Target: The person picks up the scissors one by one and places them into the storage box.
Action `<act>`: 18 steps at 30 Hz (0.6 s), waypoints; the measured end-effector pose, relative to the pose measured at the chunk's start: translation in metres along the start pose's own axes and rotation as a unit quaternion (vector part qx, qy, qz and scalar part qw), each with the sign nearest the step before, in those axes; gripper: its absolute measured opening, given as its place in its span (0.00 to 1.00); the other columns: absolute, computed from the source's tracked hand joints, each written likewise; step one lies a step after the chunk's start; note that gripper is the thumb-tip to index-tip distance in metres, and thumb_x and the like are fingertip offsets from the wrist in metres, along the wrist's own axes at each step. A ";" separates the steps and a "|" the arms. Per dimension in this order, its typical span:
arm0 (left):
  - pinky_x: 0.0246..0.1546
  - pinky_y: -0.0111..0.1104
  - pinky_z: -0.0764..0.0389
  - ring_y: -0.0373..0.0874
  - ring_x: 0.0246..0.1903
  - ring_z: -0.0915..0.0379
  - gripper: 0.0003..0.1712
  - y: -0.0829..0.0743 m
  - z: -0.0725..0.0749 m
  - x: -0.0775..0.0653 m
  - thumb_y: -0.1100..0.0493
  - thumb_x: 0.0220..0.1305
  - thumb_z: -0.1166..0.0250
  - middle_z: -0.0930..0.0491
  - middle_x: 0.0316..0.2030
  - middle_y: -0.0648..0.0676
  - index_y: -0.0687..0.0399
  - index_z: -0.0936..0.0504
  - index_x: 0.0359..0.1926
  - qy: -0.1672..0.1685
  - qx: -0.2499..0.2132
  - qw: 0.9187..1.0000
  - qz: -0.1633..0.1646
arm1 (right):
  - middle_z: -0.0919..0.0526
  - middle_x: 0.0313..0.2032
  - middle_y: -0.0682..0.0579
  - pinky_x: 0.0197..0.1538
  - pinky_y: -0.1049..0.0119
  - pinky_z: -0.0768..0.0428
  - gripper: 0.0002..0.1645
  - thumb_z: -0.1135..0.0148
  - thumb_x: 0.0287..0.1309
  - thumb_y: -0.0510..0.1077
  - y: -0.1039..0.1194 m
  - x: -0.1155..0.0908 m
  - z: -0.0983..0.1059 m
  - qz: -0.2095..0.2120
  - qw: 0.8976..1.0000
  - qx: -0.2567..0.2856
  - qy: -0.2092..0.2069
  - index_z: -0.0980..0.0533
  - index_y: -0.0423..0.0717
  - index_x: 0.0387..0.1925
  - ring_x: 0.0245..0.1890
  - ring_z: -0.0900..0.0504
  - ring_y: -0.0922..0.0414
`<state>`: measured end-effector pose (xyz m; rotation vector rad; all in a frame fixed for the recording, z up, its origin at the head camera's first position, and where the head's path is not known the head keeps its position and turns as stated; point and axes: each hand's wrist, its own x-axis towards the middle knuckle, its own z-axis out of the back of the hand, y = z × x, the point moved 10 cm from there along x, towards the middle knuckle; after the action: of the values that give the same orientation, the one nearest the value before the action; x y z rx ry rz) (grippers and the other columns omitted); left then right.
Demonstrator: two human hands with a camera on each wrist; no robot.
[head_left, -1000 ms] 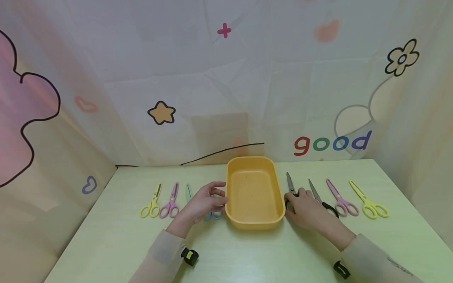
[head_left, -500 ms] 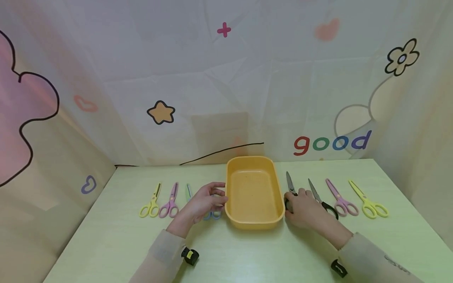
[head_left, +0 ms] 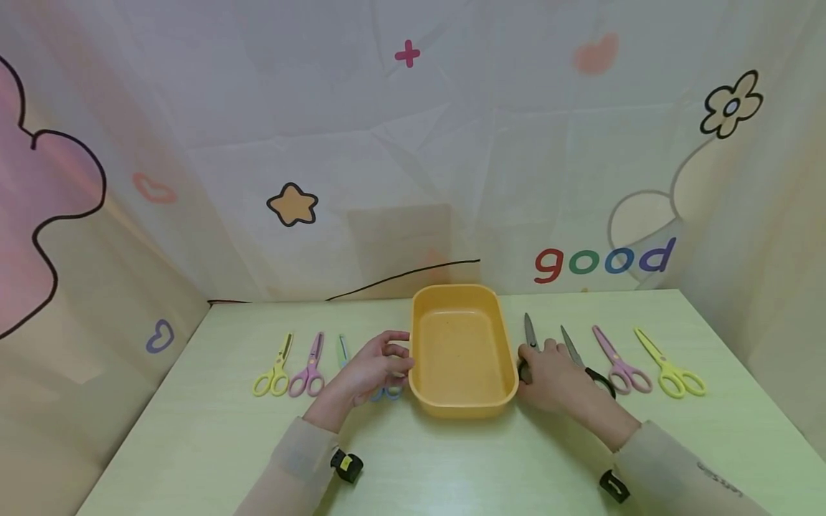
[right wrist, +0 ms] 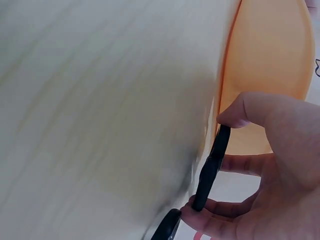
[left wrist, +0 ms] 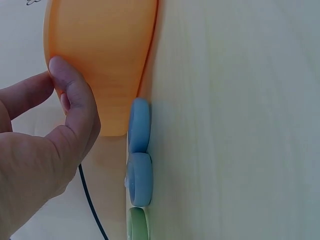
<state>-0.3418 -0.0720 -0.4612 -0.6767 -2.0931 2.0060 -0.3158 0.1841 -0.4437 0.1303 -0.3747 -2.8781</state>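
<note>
My left hand (head_left: 371, 369) is at the left wall of a yellow plastic container (head_left: 461, 410), its fingertips touching the rim from outside. In the left wrist view, thumb and fingers meet the orange-looking wall (left wrist: 110, 60). Blue scissor handles (left wrist: 140, 127) lie just below that hand, mostly hidden in the head view. My right hand (head_left: 551, 376) pinches the black handle of a pair of scissors (right wrist: 212, 162) between thumb and fingers, close beside the container's right wall. The grey blade points away from me. Another black-handled pair of scissors (head_left: 601, 380) lies just right of this hand.
Farther right are pink scissors (head_left: 622, 369) and yellow scissors (head_left: 674, 373). On the left lie yellow scissors (head_left: 274, 376), pink scissors (head_left: 310, 373) and green scissors (head_left: 343, 351), partly covered by the left hand. A printed curtain (head_left: 413, 158) hangs behind the table (head_left: 452, 466).
The right hand's grip on the black-handled scissors has changed slightly, and the blade has shifted a little to the right. The left hand and the container hold their place.
</note>
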 end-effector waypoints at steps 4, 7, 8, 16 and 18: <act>0.37 0.33 0.16 0.43 0.34 0.23 0.34 -0.001 0.000 0.000 0.73 0.69 0.39 0.26 0.45 0.59 0.69 0.42 0.72 0.000 -0.004 1.000 0.001 | 0.29 0.37 0.40 0.42 0.40 0.24 0.23 0.30 0.57 0.58 0.000 0.001 0.004 0.004 1.000 -0.012 -0.001 0.26 0.47 0.44 0.40 0.28 0.39; 0.37 0.33 0.16 0.43 0.33 0.23 0.34 -0.001 0.000 0.000 0.73 0.69 0.40 0.26 0.45 0.60 0.70 0.42 0.72 0.001 -0.004 1.000 0.001 | 0.29 0.37 0.40 0.43 0.42 0.24 0.23 0.29 0.57 0.56 -0.001 0.001 0.006 -0.005 1.000 -0.011 0.007 0.26 0.47 0.45 0.41 0.29 0.40; 0.37 0.33 0.16 0.43 0.33 0.23 0.34 -0.002 -0.001 0.000 0.73 0.69 0.40 0.26 0.46 0.60 0.70 0.42 0.72 0.001 -0.003 1.000 0.001 | 0.29 0.38 0.40 0.43 0.43 0.23 0.23 0.29 0.57 0.54 -0.002 0.001 0.007 -0.010 1.000 -0.008 0.010 0.26 0.47 0.45 0.41 0.29 0.40; 0.37 0.33 0.16 0.44 0.34 0.23 0.33 0.000 0.000 0.001 0.73 0.70 0.40 0.26 0.46 0.61 0.69 0.42 0.72 0.005 -0.004 1.000 -0.002 | 0.28 0.39 0.36 0.39 0.45 0.21 0.24 0.30 0.56 0.50 0.000 -0.002 0.027 -0.018 1.000 0.009 -0.016 0.25 0.44 0.50 0.42 0.28 0.39; 0.38 0.33 0.16 0.44 0.34 0.23 0.33 0.000 0.000 0.001 0.73 0.70 0.40 0.26 0.46 0.60 0.68 0.42 0.71 0.004 -0.004 1.000 -0.002 | 0.28 0.40 0.36 0.38 0.45 0.21 0.25 0.31 0.57 0.50 0.001 -0.004 0.032 -0.013 0.999 0.011 -0.028 0.25 0.43 0.52 0.42 0.28 0.39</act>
<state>-0.3421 -0.0713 -0.4617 -0.6809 -2.0966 1.9914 -0.3156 0.1916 -0.4125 0.0579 -0.4184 -2.9096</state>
